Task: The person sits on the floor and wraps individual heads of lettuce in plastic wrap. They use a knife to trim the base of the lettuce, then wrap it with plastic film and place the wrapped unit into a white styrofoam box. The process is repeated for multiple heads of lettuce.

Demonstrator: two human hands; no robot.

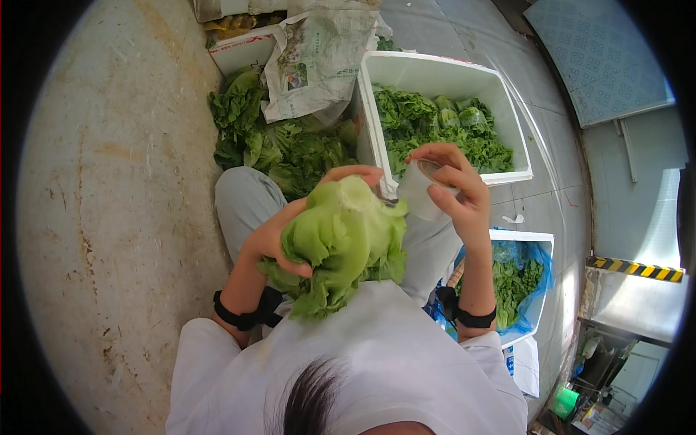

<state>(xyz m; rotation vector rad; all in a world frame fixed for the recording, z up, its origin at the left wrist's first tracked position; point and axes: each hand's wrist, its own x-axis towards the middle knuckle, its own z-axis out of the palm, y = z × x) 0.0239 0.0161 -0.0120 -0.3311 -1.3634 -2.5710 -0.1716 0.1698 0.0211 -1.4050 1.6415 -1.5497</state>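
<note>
A head of green lettuce (335, 235) is in my left hand (284, 243), its pale stem end up and its loose leaves hanging over my lap. My left thumb and fingers wrap around its left and far sides. My right hand (464, 190), just right of the lettuce, curls its fingers around a translucent whitish roll (422, 194), which looks like clear tape or film. The roll's far rim shows a thin brownish ring. Whether the roll touches the lettuce I cannot tell.
Ahead, leafy lettuce (297, 156) lies partly under a newspaper sheet (312, 61). A white foam box (518, 156) of greens stands ahead right. Another foam box (547, 250), lined with blue plastic, sits by my right arm. A stained pale wall (130, 217) rises on my left.
</note>
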